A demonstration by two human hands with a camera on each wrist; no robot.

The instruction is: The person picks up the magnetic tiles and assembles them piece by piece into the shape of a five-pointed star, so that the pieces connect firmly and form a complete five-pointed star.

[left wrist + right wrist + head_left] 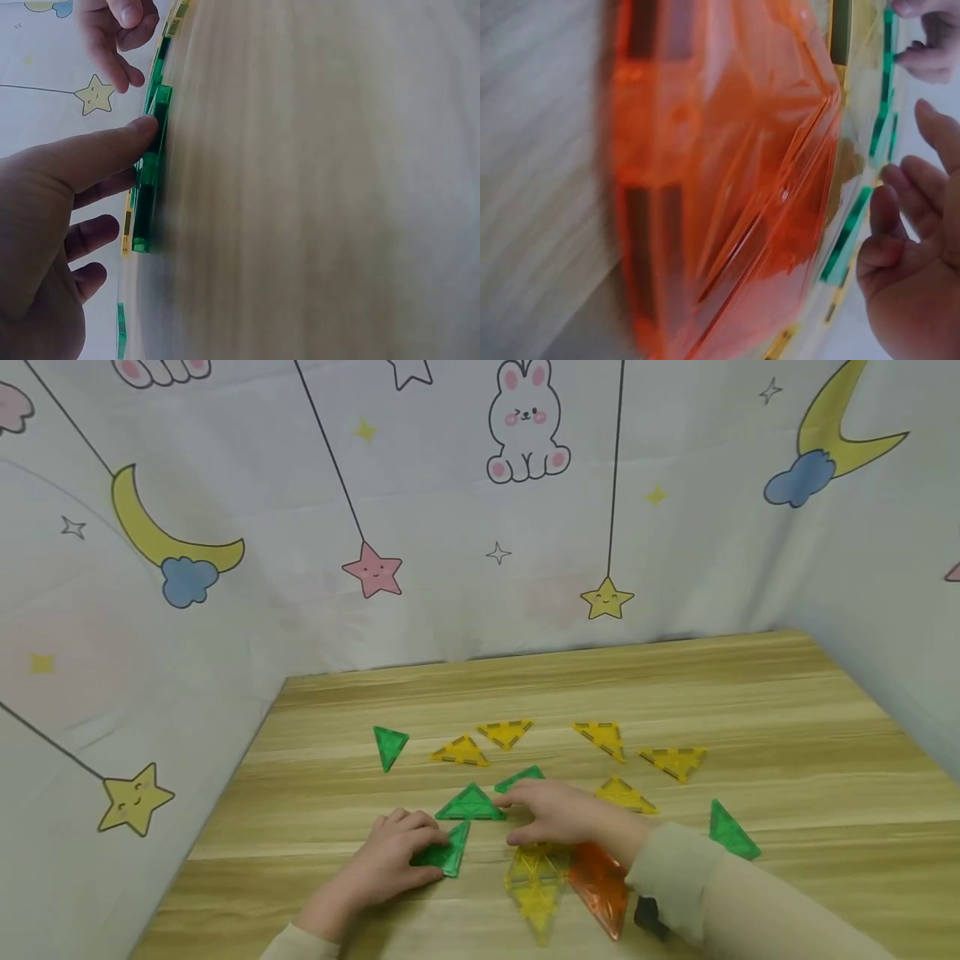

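Near the front of the table my left hand (393,853) pinches a green triangular magnetic tile (452,852), thumb on its near edge in the left wrist view. A second green triangle (471,803) lies just beyond that tile. My right hand (558,810) reaches across to the left, its fingers loosely spread beside a third green triangle (519,778), which it partly hides. Below the right hand are joined yellow tiles (536,893) and an orange tile piece (598,889). The orange piece (727,180) fills much of the right wrist view.
Yellow triangles (506,733) lie scattered across the wooden table (675,677). One green triangle (390,747) is at the back left, another (732,831) at the right. A dark object (651,917) sits under the right sleeve. Printed cloth (450,510) hangs behind.
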